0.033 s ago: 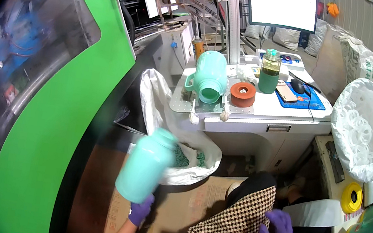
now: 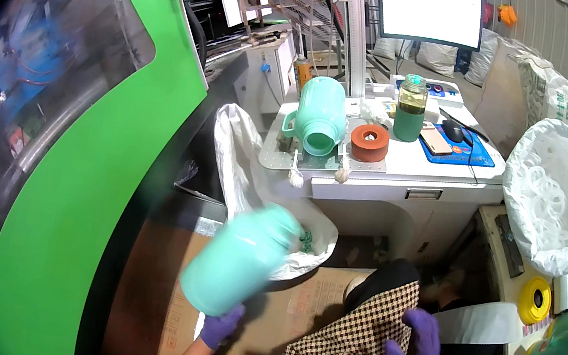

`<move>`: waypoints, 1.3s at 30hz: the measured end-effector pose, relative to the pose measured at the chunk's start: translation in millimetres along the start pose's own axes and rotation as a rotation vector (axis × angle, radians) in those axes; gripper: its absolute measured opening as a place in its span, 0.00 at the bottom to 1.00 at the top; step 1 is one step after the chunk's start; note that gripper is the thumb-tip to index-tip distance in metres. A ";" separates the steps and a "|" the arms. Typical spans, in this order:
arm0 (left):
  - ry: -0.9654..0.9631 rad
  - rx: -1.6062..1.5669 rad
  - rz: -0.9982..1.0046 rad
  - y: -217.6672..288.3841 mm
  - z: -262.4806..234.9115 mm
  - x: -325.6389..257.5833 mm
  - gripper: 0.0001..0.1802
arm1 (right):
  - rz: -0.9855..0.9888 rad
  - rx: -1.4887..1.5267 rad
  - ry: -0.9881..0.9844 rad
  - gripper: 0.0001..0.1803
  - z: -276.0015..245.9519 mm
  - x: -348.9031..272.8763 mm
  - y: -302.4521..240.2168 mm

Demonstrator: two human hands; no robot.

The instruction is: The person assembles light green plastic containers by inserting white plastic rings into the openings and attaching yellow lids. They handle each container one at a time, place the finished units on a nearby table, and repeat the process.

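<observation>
My left hand (image 2: 221, 327), in a purple glove, grips a pale teal plastic jug (image 2: 235, 259) near its base. The jug is tilted with its neck up to the right, a little blurred, and it hides most of my fingers. Behind its neck stands a white sack (image 2: 322, 239) with green scraps inside. My right hand (image 2: 421, 354), gloved in purple too, is empty beside my checked apron (image 2: 346, 351), thumb and fingers apart. A similar teal jug (image 2: 316, 112) lies on the white table, its round mouth facing me.
A green machine panel (image 2: 62, 217) rises on the left. The white table (image 2: 373, 180) carries an orange-red tape roll (image 2: 369, 143), a glass bottle (image 2: 410, 116), a phone (image 2: 437, 139) and a mouse (image 2: 452, 131). On the right are a bag of clear rings (image 2: 555, 198), a yellow ring-shaped part (image 2: 536, 301) and several teal jugs (image 2: 561, 348).
My left hand has moved slightly right with the jug, which now leans further right over the sack. My right hand has shifted a little left and up.
</observation>
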State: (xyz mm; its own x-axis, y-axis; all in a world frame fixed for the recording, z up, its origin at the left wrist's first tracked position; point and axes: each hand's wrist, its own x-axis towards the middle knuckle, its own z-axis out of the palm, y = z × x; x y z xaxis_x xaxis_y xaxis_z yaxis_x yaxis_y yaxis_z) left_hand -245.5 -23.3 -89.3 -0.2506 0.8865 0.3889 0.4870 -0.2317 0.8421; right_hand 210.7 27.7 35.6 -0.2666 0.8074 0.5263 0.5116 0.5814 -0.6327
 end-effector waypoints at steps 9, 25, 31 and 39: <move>-0.281 0.131 0.265 87.9 82.0 26.6 0.20 | 0.300 0.787 0.173 0.54 27.3 -0.2 -24.8; -0.301 0.249 0.476 202.8 136.7 47.7 0.62 | -0.258 -0.026 0.090 0.60 33.4 17.8 -37.5; -0.377 0.247 0.538 212.9 135.0 44.9 0.53 | -0.181 0.008 -0.234 0.35 41.7 1.2 -36.7; -0.416 0.400 0.888 219.8 156.9 35.8 0.29 | 0.097 0.220 -0.777 0.25 23.7 1.5 -14.5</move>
State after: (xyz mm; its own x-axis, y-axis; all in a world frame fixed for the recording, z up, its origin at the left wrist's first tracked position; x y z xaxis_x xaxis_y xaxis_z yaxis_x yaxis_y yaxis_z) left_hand -16.2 20.4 51.1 0.5998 0.5490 0.5821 0.6142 -0.7822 0.1049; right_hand 183.6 22.9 32.1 -0.7619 0.6470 -0.0299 0.4104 0.4466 -0.7951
